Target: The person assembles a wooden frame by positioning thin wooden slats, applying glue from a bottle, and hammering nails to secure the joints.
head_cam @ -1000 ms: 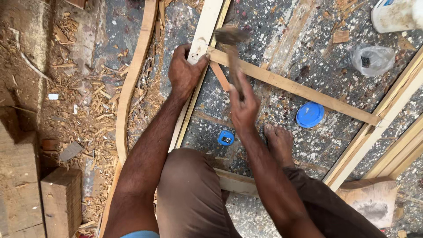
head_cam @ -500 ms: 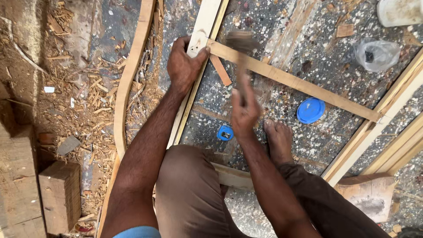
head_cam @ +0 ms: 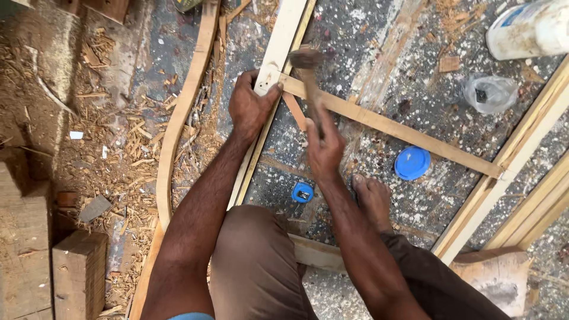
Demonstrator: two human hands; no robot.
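A single head-worn camera looks almost straight down from above the squatting person, close to the work. The forearms enter from the bottom edge, reaching the left hand [head_cam: 249, 109] and right hand [head_cam: 325, 145] near frame centre. The speckled floor [head_cam: 379, 35] fills the upper field (no second view exists for overlap).
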